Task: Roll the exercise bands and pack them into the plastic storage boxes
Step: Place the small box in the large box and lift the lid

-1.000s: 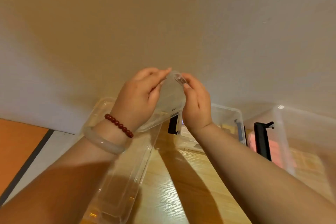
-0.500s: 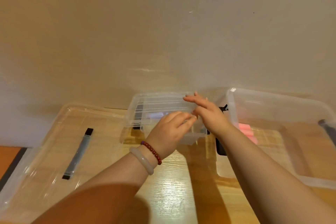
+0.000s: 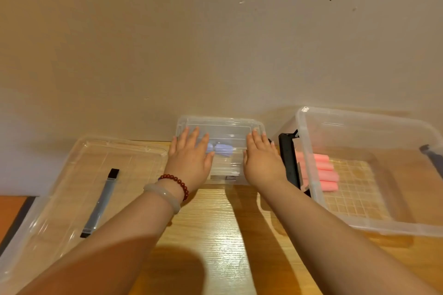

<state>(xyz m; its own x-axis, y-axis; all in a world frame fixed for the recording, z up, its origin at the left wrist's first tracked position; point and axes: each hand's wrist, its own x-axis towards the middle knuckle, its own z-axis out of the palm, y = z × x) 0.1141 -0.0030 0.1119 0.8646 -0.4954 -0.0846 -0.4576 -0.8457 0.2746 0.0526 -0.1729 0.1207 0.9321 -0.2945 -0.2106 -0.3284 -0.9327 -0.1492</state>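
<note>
Now pressing the clear lid down onto the small storage box, after holding it up at the fingertips a second ago and lowering it half a second ago. Done with left hand and right hand both spread flat, fingers straight, palms on the lid's two ends, gripping nothing. Visible through the lid, inside the box and between the hands: a rolled purple exercise band. Reads as the closing step for this box; cannot tell whether snapped shut yet.

Hemmed in behind the box by the wall. Just left of the box, a large upturned lid. Just right of it, a black latch close to the right hand, on a large open bin holding pink rolled bands. In front of the box, bare wooden tabletop: room there to draw back.
</note>
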